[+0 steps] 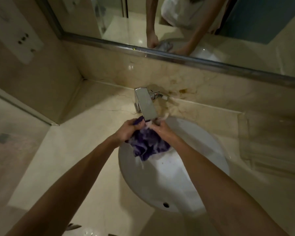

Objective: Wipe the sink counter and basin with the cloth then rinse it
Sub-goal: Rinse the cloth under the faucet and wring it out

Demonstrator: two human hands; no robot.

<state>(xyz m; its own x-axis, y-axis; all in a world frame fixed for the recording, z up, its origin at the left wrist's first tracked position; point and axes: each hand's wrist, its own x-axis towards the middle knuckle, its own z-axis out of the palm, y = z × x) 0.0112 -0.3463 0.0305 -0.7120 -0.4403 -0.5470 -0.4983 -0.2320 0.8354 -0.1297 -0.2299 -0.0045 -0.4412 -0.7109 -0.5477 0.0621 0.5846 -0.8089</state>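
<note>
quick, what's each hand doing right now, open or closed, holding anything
Left hand: closed, gripping the purple cloth under the faucet.
Right hand: closed on the same cloth, over the basin.

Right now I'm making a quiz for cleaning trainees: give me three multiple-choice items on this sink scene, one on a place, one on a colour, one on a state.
1. Where is the cloth held?
A. On the counter left of the basin
B. Over the basin, under the faucet spout
C. Against the mirror

2. What colour is the cloth?
A. Purple
B. Yellow
C. Red

3. How is the cloth being held?
A. By the left hand alone
B. Lying loose, untouched
C. Bunched in both hands

Answers:
1 B, the cloth hangs over the white basin below the faucet.
2 A, its folds show purple.
3 C, the left hand and right hand both grip it.
</note>
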